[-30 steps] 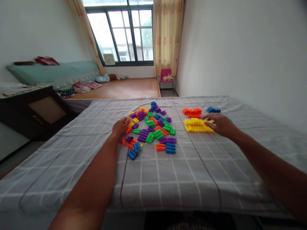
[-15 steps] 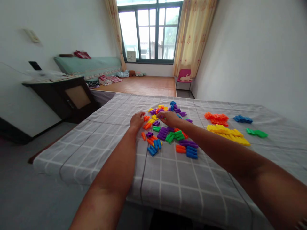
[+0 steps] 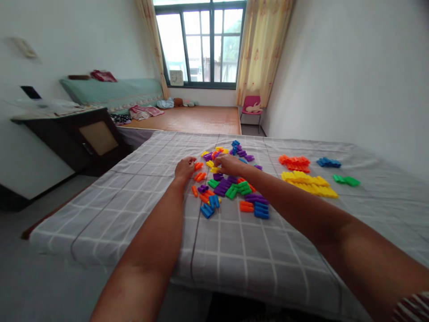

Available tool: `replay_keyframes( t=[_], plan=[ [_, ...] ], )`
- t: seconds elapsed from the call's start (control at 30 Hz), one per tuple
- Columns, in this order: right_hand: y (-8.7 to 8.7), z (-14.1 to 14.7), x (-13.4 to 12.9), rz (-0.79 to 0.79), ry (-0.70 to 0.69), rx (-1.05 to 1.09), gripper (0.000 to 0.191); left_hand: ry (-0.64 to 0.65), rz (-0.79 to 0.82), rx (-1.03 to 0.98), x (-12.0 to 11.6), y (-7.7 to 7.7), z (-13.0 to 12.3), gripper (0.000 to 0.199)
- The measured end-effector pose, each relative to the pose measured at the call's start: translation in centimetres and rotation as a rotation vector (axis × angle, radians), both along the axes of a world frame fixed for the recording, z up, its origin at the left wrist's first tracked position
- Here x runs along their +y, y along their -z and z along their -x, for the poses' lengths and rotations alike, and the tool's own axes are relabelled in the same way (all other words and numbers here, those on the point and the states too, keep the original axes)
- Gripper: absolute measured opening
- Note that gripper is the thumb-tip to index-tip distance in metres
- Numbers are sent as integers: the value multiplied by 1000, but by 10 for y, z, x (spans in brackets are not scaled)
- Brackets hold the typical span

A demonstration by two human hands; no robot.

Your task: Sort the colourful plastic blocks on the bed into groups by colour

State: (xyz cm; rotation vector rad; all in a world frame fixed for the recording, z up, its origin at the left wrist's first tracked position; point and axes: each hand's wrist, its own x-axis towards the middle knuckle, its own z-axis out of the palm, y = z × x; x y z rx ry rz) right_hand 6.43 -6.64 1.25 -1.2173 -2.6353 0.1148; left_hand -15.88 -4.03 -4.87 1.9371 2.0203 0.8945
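Note:
My left hand (image 3: 185, 168) rests at the left edge of a loose pile of colourful plastic tube-shaped blocks, its fingers curled beside an orange block (image 3: 198, 166). Whether those fingers hold it is too small to tell. My right hand (image 3: 228, 164) reaches over the pile, fingertips pinched down on a yellow block (image 3: 215, 170). Just below lie another orange block (image 3: 200, 176) and a green block (image 3: 212, 183). Purple blocks (image 3: 224, 187), green joined blocks (image 3: 238, 189) and blue blocks (image 3: 207, 210) are spread nearer to me.
On the right of the grey checked cloth (image 3: 134, 210) are sorted groups: orange blocks (image 3: 295, 163), yellow blocks (image 3: 310, 184), blue blocks (image 3: 329, 162) and green blocks (image 3: 346, 180). A dark cabinet (image 3: 77, 138) stands left; a pink chair (image 3: 251, 105) is by the window.
My right fingers have come down onto the yellow block, which is now apart from the orange block beside it. My left hand stays near the same orange block. The whole view has shifted slightly.

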Motion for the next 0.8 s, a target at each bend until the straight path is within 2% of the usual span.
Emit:
replay_keyframes(
  t=[0.1, 0.23, 0.33, 0.43, 0.57, 0.8],
  plan=[
    [-16, -44, -25, -21, 17, 208, 17, -6, 20, 37, 1, 0, 0, 39],
    [-28, -133, -63, 69, 160, 439, 24, 1, 32, 82, 0, -1, -1, 39],
    [-20, -202, -88, 140, 337, 481, 25, 9, 34, 117, -1, -3, -2, 38],
    [-3, -249, -106, 134, 488, 414, 27, 6, 32, 160, -1, -4, -2, 38],
    [16, -269, -117, 80, 581, 344, 27, 8, 28, 172, -1, -4, -2, 38],
    [32, -264, -112, 18, 611, 220, 22, 7, 26, 151, -2, -3, 1, 38]
  ],
)
